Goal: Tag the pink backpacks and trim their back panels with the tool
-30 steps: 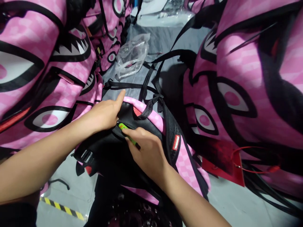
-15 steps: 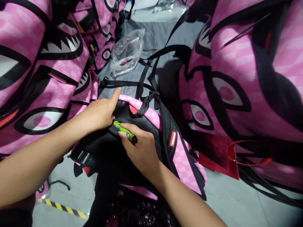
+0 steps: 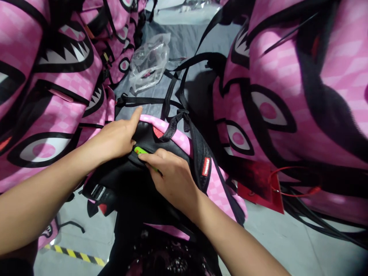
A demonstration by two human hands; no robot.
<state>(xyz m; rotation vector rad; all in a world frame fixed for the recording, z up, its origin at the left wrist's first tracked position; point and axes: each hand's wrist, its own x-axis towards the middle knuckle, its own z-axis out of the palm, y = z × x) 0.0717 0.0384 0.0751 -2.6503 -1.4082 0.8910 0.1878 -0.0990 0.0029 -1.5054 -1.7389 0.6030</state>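
right hand (image 3: 172, 174): closed round a green marker (image 3: 140, 150), gripped low between thumb and fingers, its visible end directed to ten o'clock, close to the left thumb. such a short grip is probably chosen for fine control.

left hand (image 3: 116, 140): narrow, index finger extended towards one o'clock by the pink rim, remaining fingers bent against black fabric (image 3: 146, 133); whether a fold is pinched cannot be told. the fabric is presumably braced there, so that slipping under the marker is prevented.

backpack, pink check and black, one: placed centrally beneath both hands, from which the following clock is read. a carry loop (image 3: 171, 128) is seen at one o'clock, a buckle (image 3: 98, 192) at eight, a red label (image 3: 206, 166) at three. its interior cannot be made out.

clear plastic bag (image 3: 152, 61), one: laid crumpled at twelve o'clock on grey sheeting (image 3: 192, 38); a small dark and pink item is seen through or under it, which of the two being unclear.

shark-face backpacks, left group (image 3: 69, 82): crowded together from nine to eleven o'clock, apparently propped by one another.

shark-face backpacks, right group (image 3: 276, 76): bulging, at two to three o'clock; filling suggested, contents hidden. red hang tag (image 3: 276, 197): looped on red cord, at four o'clock.
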